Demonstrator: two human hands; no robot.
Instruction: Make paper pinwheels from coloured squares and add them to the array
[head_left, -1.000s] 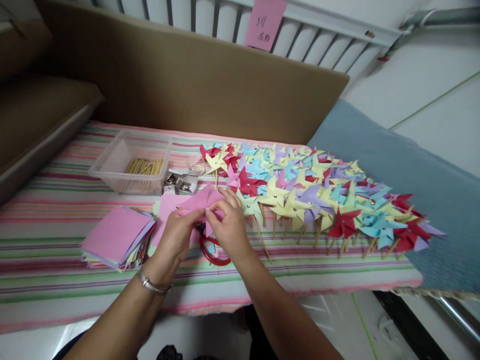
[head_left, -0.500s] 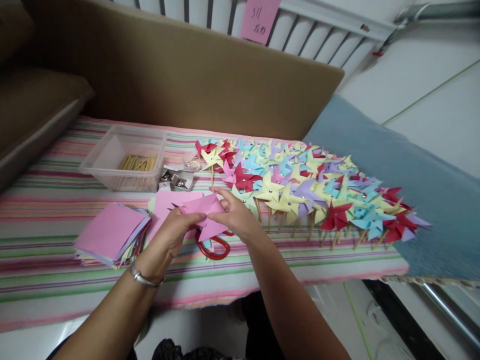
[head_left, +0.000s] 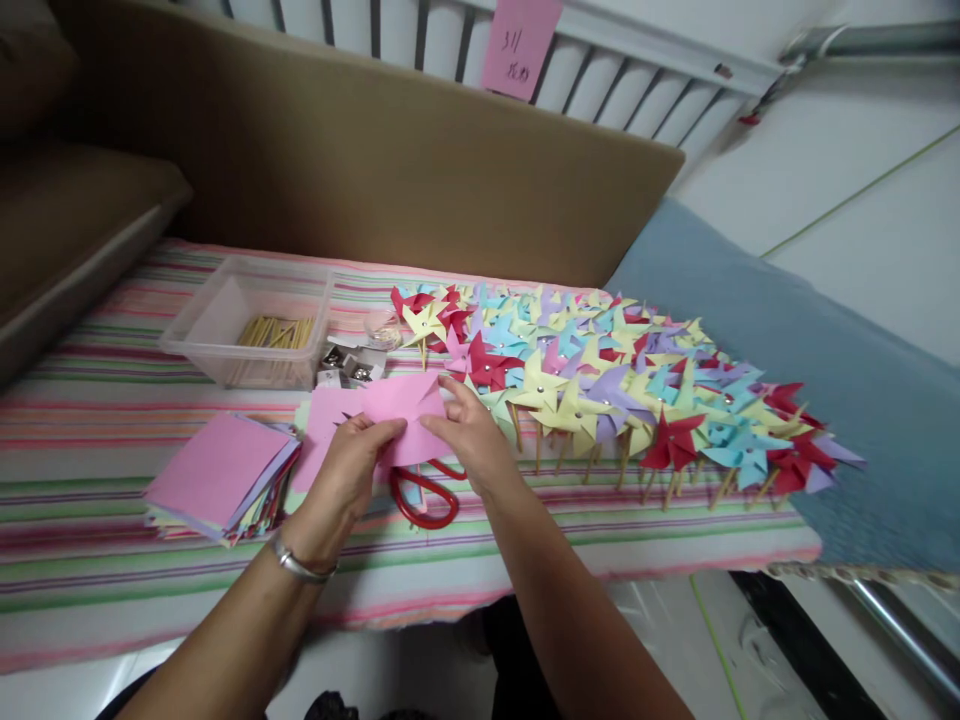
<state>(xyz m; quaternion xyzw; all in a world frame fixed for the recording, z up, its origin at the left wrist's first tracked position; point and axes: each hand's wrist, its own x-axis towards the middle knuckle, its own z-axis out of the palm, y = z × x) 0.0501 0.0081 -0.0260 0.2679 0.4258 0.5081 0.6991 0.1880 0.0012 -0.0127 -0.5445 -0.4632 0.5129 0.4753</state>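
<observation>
A square of pink paper (head_left: 403, 400) is held up between both hands in the head view. My left hand (head_left: 356, 452) pinches its left side, thumb on top. With thumb and fingers, my right hand (head_left: 471, 430) grips its right side. Faint creases or cuts run toward the paper's middle. Beneath it lie red-handled scissors (head_left: 427, 520), blades mostly hidden, and another pink sheet (head_left: 322, 425). To the left sits a stack of coloured paper squares (head_left: 217, 475), pink on top.
Behind the hands stand a clear plastic bin (head_left: 195, 350) of wooden sticks (head_left: 276, 333) and a small box (head_left: 351, 366) of metal pieces. Many finished paper pinwheels (head_left: 577, 405) fill the right side of the striped cloth (head_left: 90, 500). A brown board (head_left: 375, 150) rises at the back.
The pink paper has gone from bent, with points sticking out, to lying nearly flat between my hands. Both hands still hold it in about the same place.
</observation>
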